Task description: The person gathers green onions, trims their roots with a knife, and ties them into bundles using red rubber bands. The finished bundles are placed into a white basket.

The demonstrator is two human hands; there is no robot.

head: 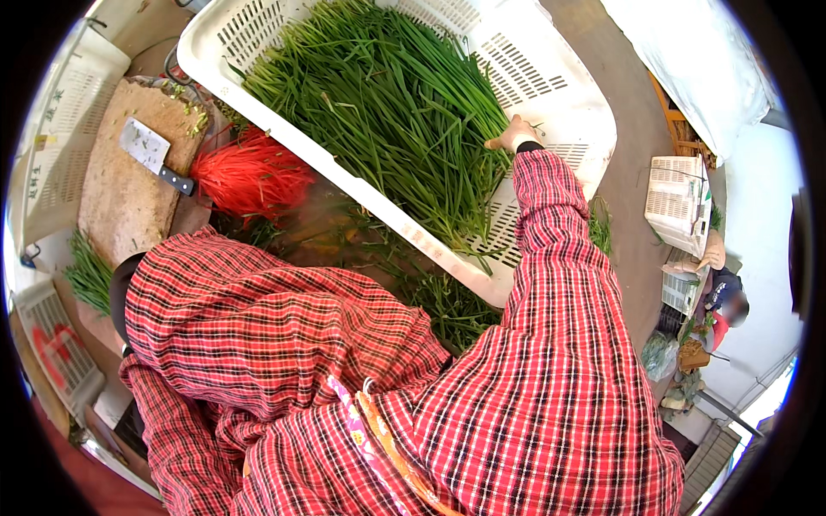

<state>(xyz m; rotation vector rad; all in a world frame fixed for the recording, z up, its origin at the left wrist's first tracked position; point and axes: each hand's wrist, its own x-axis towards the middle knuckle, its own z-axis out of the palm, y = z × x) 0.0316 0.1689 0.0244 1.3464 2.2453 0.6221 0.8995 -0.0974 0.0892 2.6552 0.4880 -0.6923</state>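
My right hand (516, 134) is inside a large white plastic crate (284, 134), at its right side. Its thumb and fingers close around the end of a bunch of long green stalks, like garlic chives (387, 109), which fill much of the crate. My left hand is out of view; its sleeve runs down the left side, and the wrist disappears behind a leg under checked cloth. At the upper left, a cleaver (147, 145) with a black handle lies flat on a thick wooden chopping block (122, 187). Beside the block is a bundle of red plastic strips (251, 174).
Loose greens (452, 306) lie below the crate, with another bunch (89, 271) beside the block. White crates (64, 135) stand at the left. Another crate (677, 200) is across the floor at the right, near a person (726, 290) among vegetables.
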